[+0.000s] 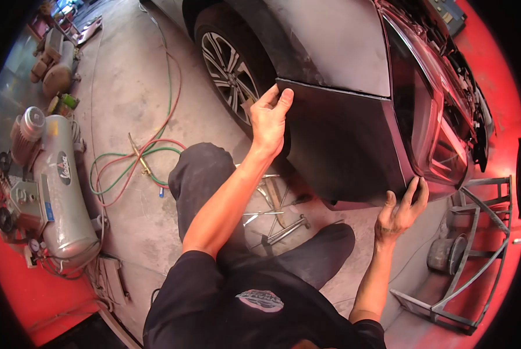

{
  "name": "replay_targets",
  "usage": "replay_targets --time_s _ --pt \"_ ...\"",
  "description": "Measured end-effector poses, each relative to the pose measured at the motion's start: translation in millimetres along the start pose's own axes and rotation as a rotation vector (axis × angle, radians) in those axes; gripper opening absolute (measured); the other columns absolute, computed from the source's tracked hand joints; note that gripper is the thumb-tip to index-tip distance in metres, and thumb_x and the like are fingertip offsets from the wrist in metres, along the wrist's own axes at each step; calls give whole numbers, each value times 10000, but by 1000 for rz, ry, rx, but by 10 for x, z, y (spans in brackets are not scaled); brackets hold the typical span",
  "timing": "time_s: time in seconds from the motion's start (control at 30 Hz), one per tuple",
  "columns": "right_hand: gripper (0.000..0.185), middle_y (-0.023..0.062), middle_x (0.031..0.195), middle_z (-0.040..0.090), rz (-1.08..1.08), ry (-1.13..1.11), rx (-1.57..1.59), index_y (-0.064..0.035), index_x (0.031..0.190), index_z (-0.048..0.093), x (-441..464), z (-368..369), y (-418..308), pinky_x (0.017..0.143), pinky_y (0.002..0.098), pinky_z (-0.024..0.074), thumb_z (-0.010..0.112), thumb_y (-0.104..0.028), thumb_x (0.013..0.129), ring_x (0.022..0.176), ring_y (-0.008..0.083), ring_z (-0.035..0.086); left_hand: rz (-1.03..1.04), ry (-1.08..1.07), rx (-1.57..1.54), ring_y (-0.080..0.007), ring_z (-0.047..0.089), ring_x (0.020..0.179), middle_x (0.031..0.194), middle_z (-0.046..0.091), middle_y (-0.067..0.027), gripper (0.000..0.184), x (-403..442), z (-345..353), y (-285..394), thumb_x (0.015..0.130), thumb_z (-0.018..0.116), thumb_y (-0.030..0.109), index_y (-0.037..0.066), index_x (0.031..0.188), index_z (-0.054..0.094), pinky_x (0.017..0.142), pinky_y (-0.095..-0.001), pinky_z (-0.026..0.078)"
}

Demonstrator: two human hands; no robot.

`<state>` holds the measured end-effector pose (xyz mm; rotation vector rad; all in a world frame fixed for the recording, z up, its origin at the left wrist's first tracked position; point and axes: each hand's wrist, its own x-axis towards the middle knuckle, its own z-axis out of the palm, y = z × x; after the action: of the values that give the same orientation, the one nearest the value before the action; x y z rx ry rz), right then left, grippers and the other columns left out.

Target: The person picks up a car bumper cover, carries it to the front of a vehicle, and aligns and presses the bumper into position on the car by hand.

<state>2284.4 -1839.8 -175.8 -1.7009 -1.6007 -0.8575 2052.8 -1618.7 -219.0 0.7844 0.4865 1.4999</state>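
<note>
A dark panel (342, 139) at the car's corner sits below the grey fender (336, 41), with a thin seam between them. My left hand (269, 116) pinches the panel's upper edge beside the wheel arch, thumb on the outer face. At the panel's lower right edge, near the headlight (447, 145), my right hand (399, 212) rests its fingertips with the fingers apart. The wheel (228, 70) stands just left of my left hand. Hammers and other metal tools (286, 230) lie on the floor between my knees.
Red and green hoses (170, 110) with a brass torch (138, 152) lie on the floor at left. A grey compressor (68, 192) stands at the far left. On the right are a metal frame (476, 232) and a dark bucket (447, 254).
</note>
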Motion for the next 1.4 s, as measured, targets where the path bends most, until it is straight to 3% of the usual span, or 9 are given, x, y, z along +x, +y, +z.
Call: replay_targets --time_s 0.23,0.33,0.73,0.83,0.9,1.0,1.17,1.33,1.4 --pt "549 271 1474 446 -34 26 3 61 1421 528 -72 60 67 1141 537 348 636 -268 995 1351 422 456 -52 26 -97 -115 628 1015 1161 712 -71 441 -4 -41 2 948 742 179 -62 1300 631 950 -266 480" --pt "537 275 1483 435 -46 34 -2 61 1425 523 -73 78 71 1147 541 346 622 -255 1003 1362 425 451 -58 37 -91 -24 560 827 1053 700 9 476 -8 -28 -1 926 774 260 -18 1290 647 614 -179 379" --pt "516 278 1487 428 -47 42 4 53 1434 515 -74 108 64 1140 535 362 604 -229 1011 1362 430 456 -58 45 -143 -8 522 749 1041 696 8 473 74 -14 -37 923 779 245 -25 1285 639 589 -168 367" --pt "497 268 1491 431 -34 58 14 50 1434 518 -86 123 36 1148 519 350 594 -208 1016 1371 421 449 -70 30 -56 -95 626 972 1117 716 -55 408 65 -5 16 974 713 209 -57 1276 643 908 -241 486" --pt "481 251 1492 445 -32 86 40 62 1423 526 -85 156 33 1161 492 329 587 -189 1018 1382 402 439 -69 -6 3 -24 428 722 932 626 49 413 96 -2 37 972 713 301 -1 1250 663 638 -204 312" --pt "477 248 1495 443 -7 78 36 59 1420 533 -94 151 25 1164 485 322 590 -191 1017 1384 397 436 -68 -11 33 8 277 581 795 522 117 396 121 8 28 971 705 381 36 1166 685 495 -198 189" --pt "487 271 1499 412 -23 62 14 20 1444 521 -111 138 49 1145 534 351 580 -236 1034 1374 425 444 -197 -55 21 -26 504 800 954 662 33 367 193 -114 50 987 694 342 -13 1079 698 727 -204 416" --pt "503 278 1491 413 -34 54 -7 17 1449 514 -93 139 65 1141 538 353 567 -274 1043 1366 427 447 -140 -63 91 -48 532 818 958 657 5 456 180 -50 51 934 753 390 -18 1104 639 756 -211 436" --pt "508 280 1491 410 -38 47 -20 16 1453 509 -99 144 75 1138 539 356 562 -282 1044 1367 427 446 36 -96 159 -76 567 871 998 656 -15 524 166 90 36 898 791 395 -20 1154 601 818 -227 457"
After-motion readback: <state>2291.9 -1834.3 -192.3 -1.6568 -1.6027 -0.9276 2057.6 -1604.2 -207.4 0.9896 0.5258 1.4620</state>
